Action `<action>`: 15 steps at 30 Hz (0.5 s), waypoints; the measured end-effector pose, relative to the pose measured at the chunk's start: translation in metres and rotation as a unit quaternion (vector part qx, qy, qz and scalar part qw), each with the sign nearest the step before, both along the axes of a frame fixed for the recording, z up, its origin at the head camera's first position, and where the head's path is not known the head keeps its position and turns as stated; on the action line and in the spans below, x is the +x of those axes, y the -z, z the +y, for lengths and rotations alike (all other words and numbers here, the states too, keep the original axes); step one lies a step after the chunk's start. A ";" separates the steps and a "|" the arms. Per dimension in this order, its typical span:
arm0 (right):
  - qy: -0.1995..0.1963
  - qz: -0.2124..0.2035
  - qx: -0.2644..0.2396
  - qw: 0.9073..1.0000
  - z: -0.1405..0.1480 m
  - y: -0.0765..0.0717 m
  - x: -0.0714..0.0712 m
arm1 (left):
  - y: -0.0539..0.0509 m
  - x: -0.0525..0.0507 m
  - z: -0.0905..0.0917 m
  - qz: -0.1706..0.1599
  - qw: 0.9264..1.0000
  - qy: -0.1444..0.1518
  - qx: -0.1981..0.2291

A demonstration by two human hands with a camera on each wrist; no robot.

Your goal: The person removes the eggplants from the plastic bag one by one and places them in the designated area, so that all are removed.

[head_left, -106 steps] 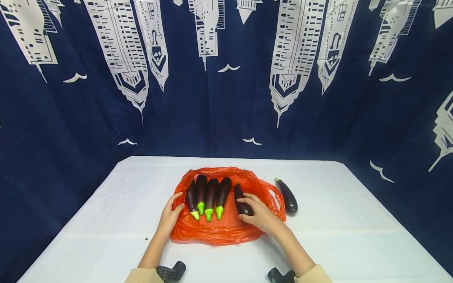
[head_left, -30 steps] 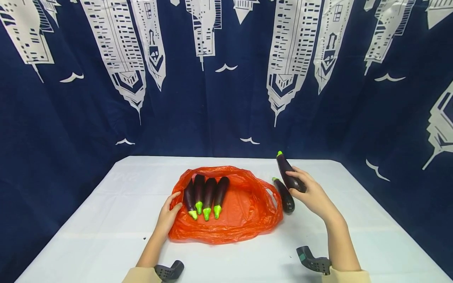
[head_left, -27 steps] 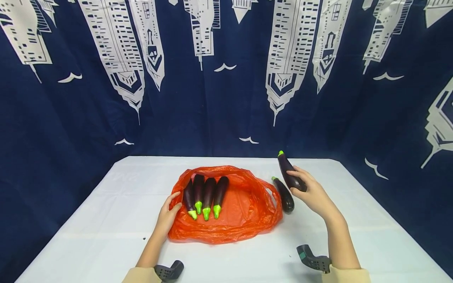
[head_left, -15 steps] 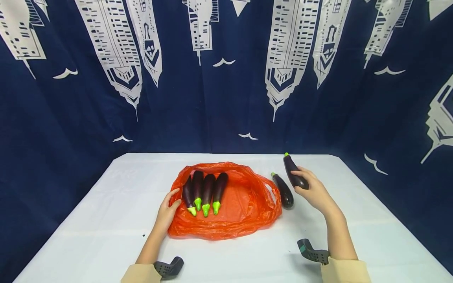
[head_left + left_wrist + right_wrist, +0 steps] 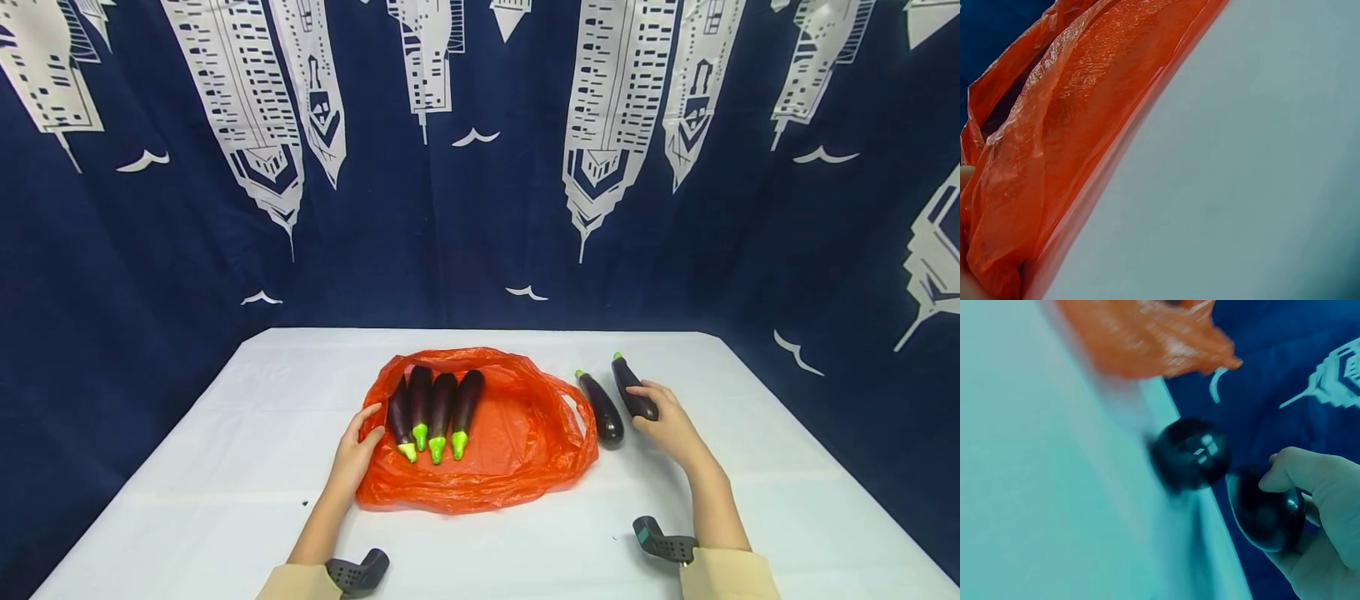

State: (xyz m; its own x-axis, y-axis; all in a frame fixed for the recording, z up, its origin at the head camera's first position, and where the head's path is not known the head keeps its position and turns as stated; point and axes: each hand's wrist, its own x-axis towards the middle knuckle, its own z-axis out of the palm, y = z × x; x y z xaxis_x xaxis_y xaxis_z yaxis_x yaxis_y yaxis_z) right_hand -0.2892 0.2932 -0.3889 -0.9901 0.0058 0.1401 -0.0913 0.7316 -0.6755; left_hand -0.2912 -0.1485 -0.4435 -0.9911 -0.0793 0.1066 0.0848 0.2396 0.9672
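My right hand (image 5: 671,425) grips an eggplant (image 5: 632,387) by its thick end, green tip pointing away, at the right of the table. Just left of it lies a second eggplant (image 5: 602,410), against the side of a red plastic bag (image 5: 517,425). The right wrist view shows the thumb and fingers round the held eggplant (image 5: 1263,509), beside the other eggplant (image 5: 1188,453). Several eggplants (image 5: 442,414) lie side by side in the left part of the bag, green ends toward me. My left hand (image 5: 354,454) holds the bag's left edge; its fingers are mostly outside the left wrist view.
A white table (image 5: 225,467) bears everything, and a dark blue cloth with white building prints (image 5: 480,217) hangs behind it. The bag's handle loop (image 5: 577,412) faces the loose eggplants. A small dark speck (image 5: 305,503) lies left of my left forearm.
My right hand has lifted the eggplant out of the bag, carried it right and lowered it beside the loose one. My left hand stays at the bag's left edge.
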 end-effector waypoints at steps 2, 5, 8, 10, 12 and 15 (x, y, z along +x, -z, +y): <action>-0.001 -0.005 -0.004 1.000 0.001 0.005 -0.001 | 0.000 -0.001 0.000 0.000 1.000 0.000 0.001; -0.003 -0.013 -0.007 1.000 0.003 0.013 -0.003 | 0.000 -0.001 0.001 0.001 1.000 0.000 0.003; -0.003 -0.012 -0.005 1.000 0.003 0.020 -0.004 | 0.001 -0.001 0.002 0.005 1.000 -0.001 0.004; -0.005 -0.009 -0.004 1.000 0.003 0.023 -0.004 | 0.001 -0.002 0.002 0.008 1.000 -0.002 0.002; -0.004 -0.008 -0.005 1.000 0.003 0.026 -0.004 | 0.001 -0.002 0.002 0.010 1.000 -0.004 -0.001; -0.004 -0.014 -0.009 1.000 0.002 0.028 -0.005 | 0.001 -0.001 0.001 0.010 1.000 -0.007 -0.004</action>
